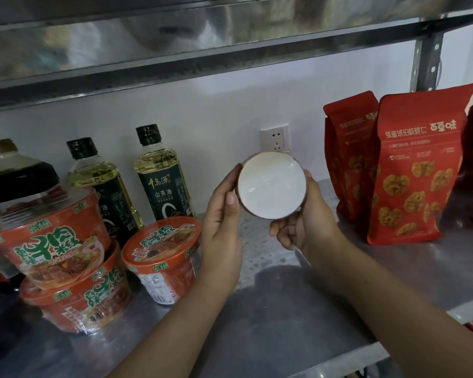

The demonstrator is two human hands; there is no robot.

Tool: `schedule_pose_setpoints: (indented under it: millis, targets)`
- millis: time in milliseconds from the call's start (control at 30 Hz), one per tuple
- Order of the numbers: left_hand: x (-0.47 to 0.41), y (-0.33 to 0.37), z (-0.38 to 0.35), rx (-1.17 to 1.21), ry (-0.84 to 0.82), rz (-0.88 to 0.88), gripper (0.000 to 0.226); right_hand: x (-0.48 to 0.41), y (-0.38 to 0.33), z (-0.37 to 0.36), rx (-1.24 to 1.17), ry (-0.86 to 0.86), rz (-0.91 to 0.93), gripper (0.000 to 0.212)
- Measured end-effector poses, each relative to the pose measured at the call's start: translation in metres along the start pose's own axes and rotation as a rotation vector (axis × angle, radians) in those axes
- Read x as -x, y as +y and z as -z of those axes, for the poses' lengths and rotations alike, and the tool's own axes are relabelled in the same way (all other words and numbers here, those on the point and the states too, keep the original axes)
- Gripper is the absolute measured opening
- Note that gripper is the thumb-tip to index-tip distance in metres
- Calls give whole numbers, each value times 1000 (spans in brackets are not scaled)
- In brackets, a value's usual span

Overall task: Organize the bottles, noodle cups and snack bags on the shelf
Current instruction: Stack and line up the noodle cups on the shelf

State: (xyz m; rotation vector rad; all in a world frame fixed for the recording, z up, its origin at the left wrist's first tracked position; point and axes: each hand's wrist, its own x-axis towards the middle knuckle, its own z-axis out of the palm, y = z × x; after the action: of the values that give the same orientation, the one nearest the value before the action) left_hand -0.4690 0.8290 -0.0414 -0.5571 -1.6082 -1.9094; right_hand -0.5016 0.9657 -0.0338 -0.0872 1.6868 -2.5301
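I hold a small bowl (pixel 271 185) between left hand (pixel 224 214) and right hand (pixel 303 227), fingers curled round its rim, above the shelf (pixel 284 323). Left of the grip: bottles (pixel 161 170) behind, noodle cups (pixel 161 257) in front, two stacked. Right: snack bags (pixel 415 170) upright. Grouping looks nearly done; bowl unplaced.

The small bowl (pixel 271 186) was glossy white inside, brown outside. Left, the noodle cups (pixel 161 257) were orange-red with green lettering; the oil bottles (pixel 159 170) showed pale yellow oil, black caps, dark green labels. Right, the snack bags (pixel 415 170) were red, patterned with golden walnuts.
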Motion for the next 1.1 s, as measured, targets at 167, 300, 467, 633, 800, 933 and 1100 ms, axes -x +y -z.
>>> schedule_pose_setpoints:
  millis: [167,300,467,633,800,933,1100]
  targets:
    - [1,1,-3,-52,4,-1,58,2,0,0,12,-31,0,70]
    - [0,-1,-3,-116,83,-41,62,3,0,-3,38,-59,0,71]
    - [4,10,-9,-178,112,-27,61,5,-2,-4,-18,-118,35,69]
    - [8,42,-9,-300,74,8,59,16,-21,-7,-18,-187,38,66]
    - [21,94,17,-325,128,121,65,35,-32,-49,81,-169,242,86]
    - [36,124,47,-359,214,184,61,53,-23,-97,358,-178,423,79]
    - [59,125,88,-552,212,241,45,62,6,-125,552,-287,385,90]
